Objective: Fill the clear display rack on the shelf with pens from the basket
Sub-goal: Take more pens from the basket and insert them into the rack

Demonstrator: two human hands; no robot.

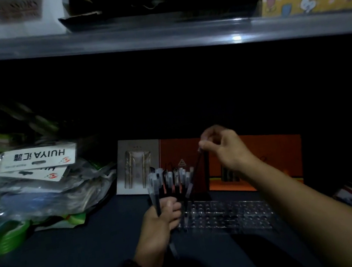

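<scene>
Several plastic packets (39,166) lie heaped at the far left of the shelf (94,235), well apart from the work, and I would leave them alone. Next along, my left hand (160,219) is clenched round a bundle of pens (168,179), caps up and fanned out, just beside the left end of the clear display rack (231,213). To the right of the bundle, one pen (197,163) slants down toward the rack's left holes, and my right hand (224,147) pinches its top end between thumb and fingertips. The light is poor, so I cannot tell whether its tip has found a hole.

As I judge it, the step is seating this single pen. I would bring it upright first, feel for the hole and not push, and let go only when it stands by itself. The bundle should hold off to the side so its caps do not knock the pen. Most of the rack to the right looks unfilled. The basket is out of view.
</scene>
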